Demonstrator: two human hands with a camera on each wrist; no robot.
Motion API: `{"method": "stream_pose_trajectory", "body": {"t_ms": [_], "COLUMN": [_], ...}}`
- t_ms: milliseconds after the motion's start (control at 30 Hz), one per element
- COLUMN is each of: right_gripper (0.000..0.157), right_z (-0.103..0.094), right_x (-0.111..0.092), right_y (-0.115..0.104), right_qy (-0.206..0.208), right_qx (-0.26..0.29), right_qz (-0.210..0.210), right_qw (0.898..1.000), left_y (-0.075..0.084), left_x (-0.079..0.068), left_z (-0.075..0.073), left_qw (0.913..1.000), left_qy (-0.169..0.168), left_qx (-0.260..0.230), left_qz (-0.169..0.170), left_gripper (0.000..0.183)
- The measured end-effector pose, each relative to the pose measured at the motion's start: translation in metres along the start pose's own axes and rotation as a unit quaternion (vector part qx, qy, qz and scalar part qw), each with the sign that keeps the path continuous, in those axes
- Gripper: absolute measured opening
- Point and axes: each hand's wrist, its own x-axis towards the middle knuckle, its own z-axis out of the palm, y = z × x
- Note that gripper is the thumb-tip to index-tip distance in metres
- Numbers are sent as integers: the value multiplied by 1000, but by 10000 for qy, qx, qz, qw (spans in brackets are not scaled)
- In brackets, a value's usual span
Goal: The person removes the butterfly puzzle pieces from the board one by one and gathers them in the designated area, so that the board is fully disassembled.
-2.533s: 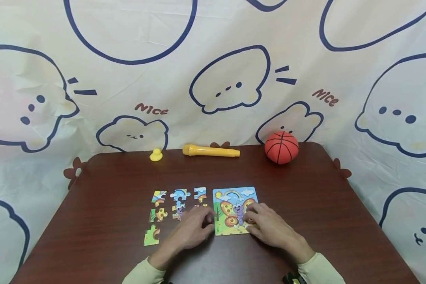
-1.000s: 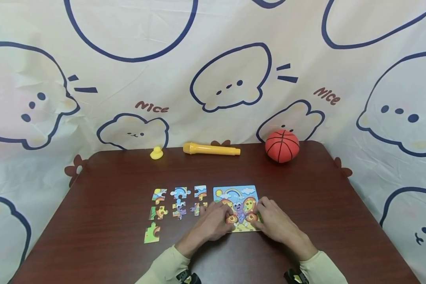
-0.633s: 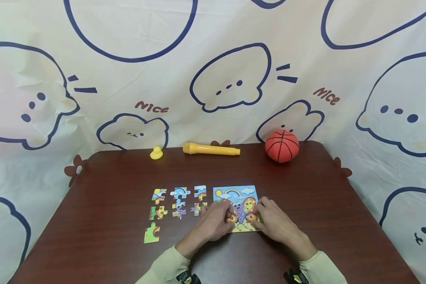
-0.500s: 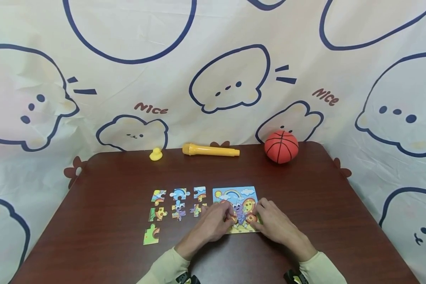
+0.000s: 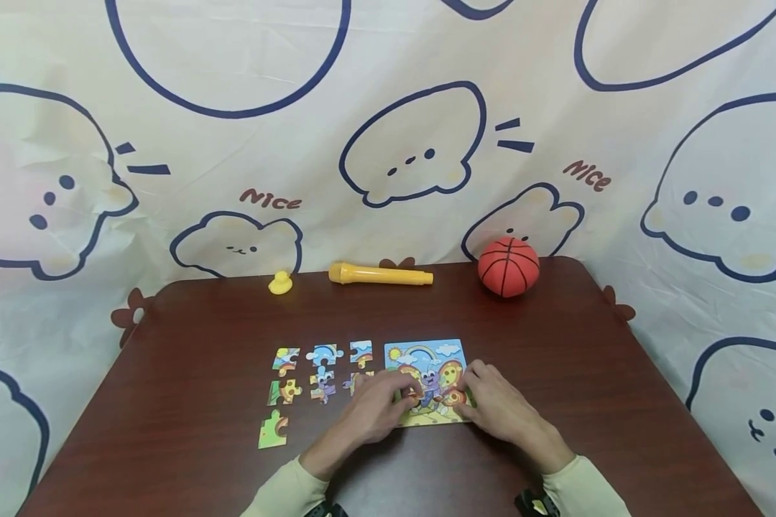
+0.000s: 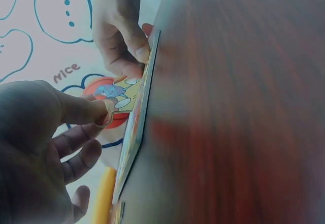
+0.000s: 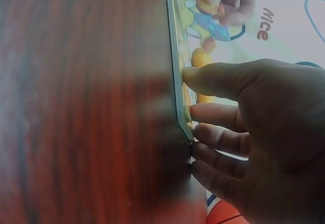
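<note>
A square butterfly jigsaw puzzle (image 5: 425, 354) lies on the brown table. My left hand (image 5: 373, 408) is at its left side and pinches a puzzle piece (image 6: 122, 93) between thumb and fingers. That piece, with purple, white and yellow print, stands tilted up from the picture in both wrist views. My right hand (image 5: 501, 406) rests at the puzzle's right edge, its thumb (image 7: 208, 76) on the top face and its fingertips along the side. Several loose puzzle pieces (image 5: 273, 429) lie in rows left of the puzzle, one of them partly covered by my left hand.
Along the table's back edge are a yellow rubber duck (image 5: 281, 283), a yellow toy microphone (image 5: 381, 274) and a small red basketball (image 5: 509, 267). Behind them hangs a white cloth (image 5: 323, 158) with cartoon drawings.
My left hand moved from beside the loose pieces onto the puzzle, then slightly back left with a piece lifted in its pinch. The right hand shifted to the puzzle's right edge and stays there.
</note>
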Motion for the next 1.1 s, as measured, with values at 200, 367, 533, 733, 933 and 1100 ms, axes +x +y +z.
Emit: {"method": "stream_pose_trajectory", "body": {"t_ms": [200, 367, 533, 733, 933, 1100], "right_gripper": [24, 24, 25, 27, 26, 27], "right_z": [0, -1, 1, 2, 2, 0], "right_x": [0, 0, 1, 1, 1, 1], "right_y": [1, 1, 3, 3, 3, 2], "right_qy": [-111, -166, -163, -209, -222, -229], "right_qx": [146, 206, 233, 226, 245, 229], "right_qz": [202, 259, 235, 253, 268, 292], "right_qw": [9996, 9993, 9993, 9992, 9991, 9990], "left_y": [-7, -14, -22, -32, -40, -47], "left_x": [-10, -16, -25, -38, -48, -55], "left_z": [-8, -15, -22, -29, -38, -45], "left_qw": [9999, 9997, 9995, 9998, 9998, 9995], "left_qy": [52, 95, 149, 108, 15, -145], "left_qx": [-19, 7, 42, 60, 105, -59], "left_qz": [153, 220, 280, 162, 145, -258], "left_gripper": [9, 8, 10, 10, 10, 10]}}
